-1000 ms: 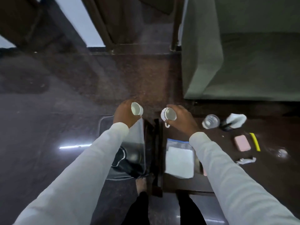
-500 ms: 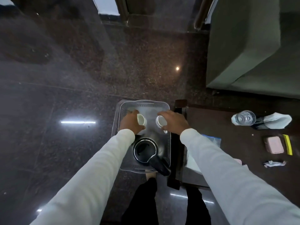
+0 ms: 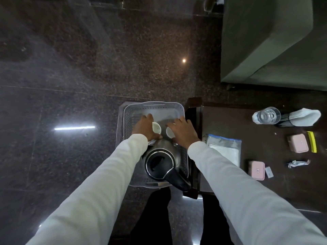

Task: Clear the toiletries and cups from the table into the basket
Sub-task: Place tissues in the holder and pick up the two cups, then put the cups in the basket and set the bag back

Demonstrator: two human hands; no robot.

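Note:
A grey perforated basket [image 3: 154, 106] stands on the floor left of the dark table [image 3: 256, 188]. Inside it, my left hand [image 3: 144, 127] grips a white cup [image 3: 156, 127] and my right hand [image 3: 182, 130] grips a second white cup [image 3: 169, 131], both low over the basket's far half. A steel kettle [image 3: 160, 164] with a black lid fills the near half. On the table lie a clear glass [image 3: 267, 115], a zip bag with white cloth [image 3: 225, 149], two pink boxes [image 3: 297, 143] [image 3: 256, 170], a yellow strip [image 3: 312, 141] and a crumpled wrapper [image 3: 297, 163].
A folded white cloth on a black holder [image 3: 304, 116] sits beside the glass. A small white sachet [image 3: 269, 172] lies by the near pink box. A green sofa [image 3: 276, 41] stands behind the table. Polished dark stone floor [image 3: 70, 76] surrounds the basket.
Both hands carried the cups from beside the table edge down into the basket. The view tipped down, bringing the whole basket and kettle into sight.

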